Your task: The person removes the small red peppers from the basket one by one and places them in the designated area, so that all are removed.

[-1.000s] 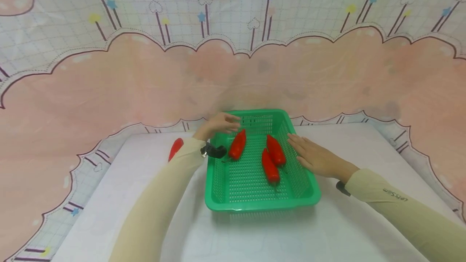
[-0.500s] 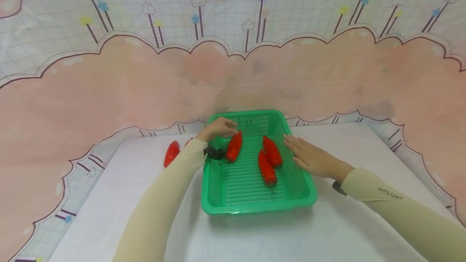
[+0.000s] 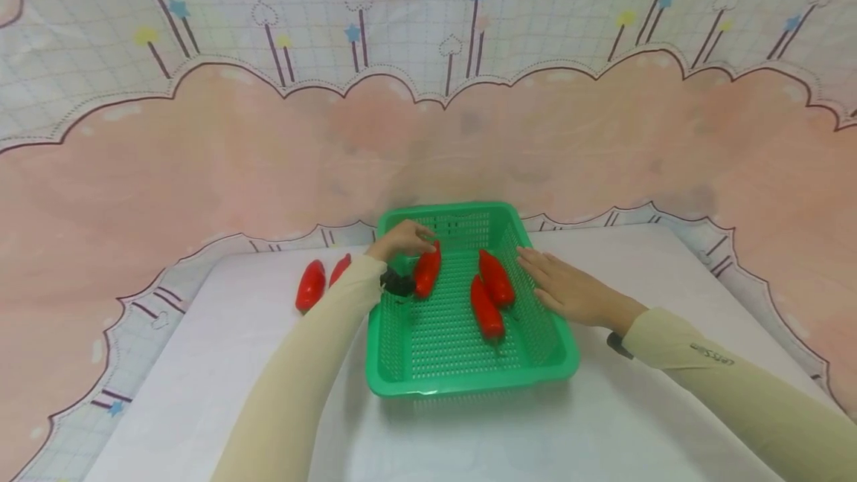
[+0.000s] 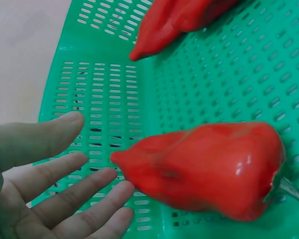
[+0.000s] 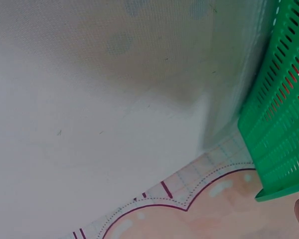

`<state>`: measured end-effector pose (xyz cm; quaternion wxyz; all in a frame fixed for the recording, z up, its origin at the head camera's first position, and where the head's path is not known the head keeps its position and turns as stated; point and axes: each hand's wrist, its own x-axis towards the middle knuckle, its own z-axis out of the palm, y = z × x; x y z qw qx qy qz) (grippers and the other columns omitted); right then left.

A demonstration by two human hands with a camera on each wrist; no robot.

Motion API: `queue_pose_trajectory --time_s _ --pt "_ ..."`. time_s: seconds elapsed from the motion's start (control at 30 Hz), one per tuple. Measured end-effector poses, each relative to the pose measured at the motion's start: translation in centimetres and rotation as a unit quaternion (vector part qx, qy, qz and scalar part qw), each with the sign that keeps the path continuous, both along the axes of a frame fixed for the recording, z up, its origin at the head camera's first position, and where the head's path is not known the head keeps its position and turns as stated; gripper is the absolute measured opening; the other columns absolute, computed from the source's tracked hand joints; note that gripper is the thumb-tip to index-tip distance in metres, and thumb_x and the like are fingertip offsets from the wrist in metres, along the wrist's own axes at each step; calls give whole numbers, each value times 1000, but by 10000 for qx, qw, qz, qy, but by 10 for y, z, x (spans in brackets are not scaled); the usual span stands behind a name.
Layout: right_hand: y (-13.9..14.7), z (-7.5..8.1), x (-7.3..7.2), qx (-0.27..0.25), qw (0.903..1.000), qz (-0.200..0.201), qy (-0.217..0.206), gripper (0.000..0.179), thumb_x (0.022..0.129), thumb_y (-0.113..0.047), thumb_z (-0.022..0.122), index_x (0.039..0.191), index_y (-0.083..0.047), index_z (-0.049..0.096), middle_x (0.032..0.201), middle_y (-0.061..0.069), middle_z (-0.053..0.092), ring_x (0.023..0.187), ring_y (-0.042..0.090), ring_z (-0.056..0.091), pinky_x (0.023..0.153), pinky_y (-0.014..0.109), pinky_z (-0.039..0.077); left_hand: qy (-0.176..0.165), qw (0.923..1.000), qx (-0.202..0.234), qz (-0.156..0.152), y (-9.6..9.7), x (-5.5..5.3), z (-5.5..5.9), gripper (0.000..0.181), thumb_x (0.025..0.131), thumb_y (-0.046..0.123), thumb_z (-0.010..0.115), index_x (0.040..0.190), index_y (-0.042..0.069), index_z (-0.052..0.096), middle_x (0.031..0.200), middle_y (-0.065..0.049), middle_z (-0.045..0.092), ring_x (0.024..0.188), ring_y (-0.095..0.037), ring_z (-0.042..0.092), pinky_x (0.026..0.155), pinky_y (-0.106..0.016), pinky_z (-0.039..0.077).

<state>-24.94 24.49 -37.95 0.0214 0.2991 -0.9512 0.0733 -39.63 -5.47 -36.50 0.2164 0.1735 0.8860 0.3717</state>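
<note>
A green perforated plastic basket [image 3: 472,387] holds red peppers. My left hand [image 3: 404,239] reaches over its back left rim, with fingertips right at the pointed tip of the left pepper [image 3: 426,274]. In the left wrist view the thumb and fingers of the left hand [image 4: 55,184] are spread and relaxed, and the pepper [image 4: 204,169] lies on the basket floor beyond them. My right hand [image 3: 572,287] lies with straight fingers along the basket's right rim. Two more peppers lie side by side inside, an upper one [image 3: 496,279] and a lower one [image 3: 486,309].
On the white table [image 3: 254,363], left of the basket, lie a red pepper [image 3: 311,286] and another [image 3: 340,268] partly hidden by the left sleeve. Behind the table hangs a pink patterned cloth [image 3: 301,155], close to the basket's back edge.
My left hand has dropped a little toward the left pepper's tip. The head view has shifted slightly, and the peppers on the table show more. The right hand stays at the rim.
</note>
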Motion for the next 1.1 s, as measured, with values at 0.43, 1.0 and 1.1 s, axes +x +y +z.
queue_pose_trajectory --time_s 0.43,1.0,1.1 --pt "-1 0 0 8 9999 -78 -103 58 98 -27 40 148 -2 24 157 12 20 144 33 20 117 49 20 220 9997 -101 62 2 -3 -8 43 86 9 63 128 -2 55 131 -19 57 88 -18 57 89 -39 53" --pt "-1 1 -2 74 9998 -120 -153 59 97 -27 41 148 -3 23 158 11 19 144 32 20 117 48 20 -279 9989 -378 -78 6 -2 -9 49 86 11 65 131 -1 52 126 -19 59 108 -28 60 86 -34 53" --pt "-1 0 -2 86 9999 -97 -111 59 97 -27 41 148 -2 24 157 12 19 144 33 20 117 49 21 -390 9988 -221 -215 1 -39 -45 50 80 15 73 127 6 58 120 -12 62 99 -22 62 81 -33 55"
